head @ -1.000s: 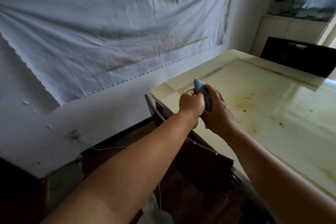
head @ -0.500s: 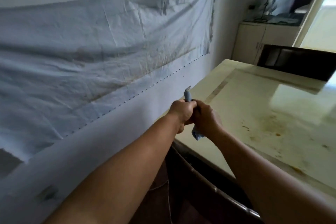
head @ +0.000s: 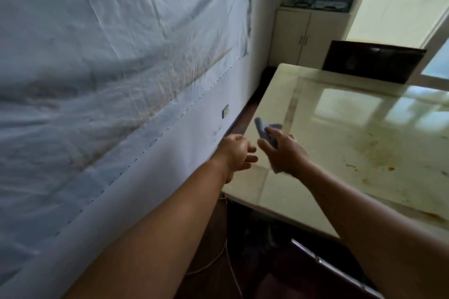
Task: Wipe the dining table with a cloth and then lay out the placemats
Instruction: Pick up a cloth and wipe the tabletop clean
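Head-worn view, forward-down, near table corner

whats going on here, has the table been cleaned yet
A person stands at the corner of a pale table, about to wipe it. The right hand grips a blue cloth above the corner; the left hand hangs open beside it, holding nothing. Brown stains show on the tabletop, so it is not clean yet. No placemats are in view.
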`<state>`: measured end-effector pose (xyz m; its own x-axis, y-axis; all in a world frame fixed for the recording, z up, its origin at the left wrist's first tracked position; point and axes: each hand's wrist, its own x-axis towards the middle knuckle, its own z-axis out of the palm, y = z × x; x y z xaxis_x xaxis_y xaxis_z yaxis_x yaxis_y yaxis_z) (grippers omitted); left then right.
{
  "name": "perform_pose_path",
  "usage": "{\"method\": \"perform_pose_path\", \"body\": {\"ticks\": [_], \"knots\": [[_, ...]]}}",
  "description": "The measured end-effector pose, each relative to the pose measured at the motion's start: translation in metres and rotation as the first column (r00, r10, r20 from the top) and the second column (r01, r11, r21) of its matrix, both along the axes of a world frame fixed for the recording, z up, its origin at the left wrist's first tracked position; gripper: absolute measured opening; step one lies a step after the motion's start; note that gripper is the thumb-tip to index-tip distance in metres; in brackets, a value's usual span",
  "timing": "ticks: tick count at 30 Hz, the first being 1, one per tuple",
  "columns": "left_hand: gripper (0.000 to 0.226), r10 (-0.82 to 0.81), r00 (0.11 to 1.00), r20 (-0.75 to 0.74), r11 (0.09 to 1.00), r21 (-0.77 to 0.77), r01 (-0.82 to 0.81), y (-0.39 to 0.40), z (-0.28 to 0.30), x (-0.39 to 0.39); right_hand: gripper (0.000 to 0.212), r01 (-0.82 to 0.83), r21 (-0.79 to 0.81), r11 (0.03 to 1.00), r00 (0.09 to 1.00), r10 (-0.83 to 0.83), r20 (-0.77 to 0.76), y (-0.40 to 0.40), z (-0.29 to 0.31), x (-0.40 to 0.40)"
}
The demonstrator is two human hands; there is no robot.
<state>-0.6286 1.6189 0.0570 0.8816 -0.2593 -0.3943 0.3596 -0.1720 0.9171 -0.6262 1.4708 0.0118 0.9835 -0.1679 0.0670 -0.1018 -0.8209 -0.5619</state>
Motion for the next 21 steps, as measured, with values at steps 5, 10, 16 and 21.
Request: {"method": "perform_pose_path", "body": {"ticks": [5,10,16,21], "knots": [[0.036,-0.105,0.994,-0.025,0.99,0.097,0.107,0.01,-0.028,0.049,0.052,-0.053,-0.095,0.994,0.968,0.028,-0.248,-0.01,-0.051,0.027],[0.032,-0.316,0.948,0.024,0.885,0.369,0.286,0.0,-0.066,0.097,0.06,-0.325,-0.292,0.899,0.882,0.177,-0.438,0.005,-0.105,0.039],[0.031,-0.483,0.876,0.009,0.783,0.453,0.427,-0.017,-0.088,0.154,0.056,-0.045,-0.35,0.936,0.909,-0.107,-0.402,-0.055,-0.121,0.092],[0.031,-0.526,0.851,-0.008,0.75,0.468,0.468,-0.03,-0.097,0.195,0.054,0.333,-0.323,0.886,0.77,-0.454,-0.449,-0.065,-0.119,0.118]]}}
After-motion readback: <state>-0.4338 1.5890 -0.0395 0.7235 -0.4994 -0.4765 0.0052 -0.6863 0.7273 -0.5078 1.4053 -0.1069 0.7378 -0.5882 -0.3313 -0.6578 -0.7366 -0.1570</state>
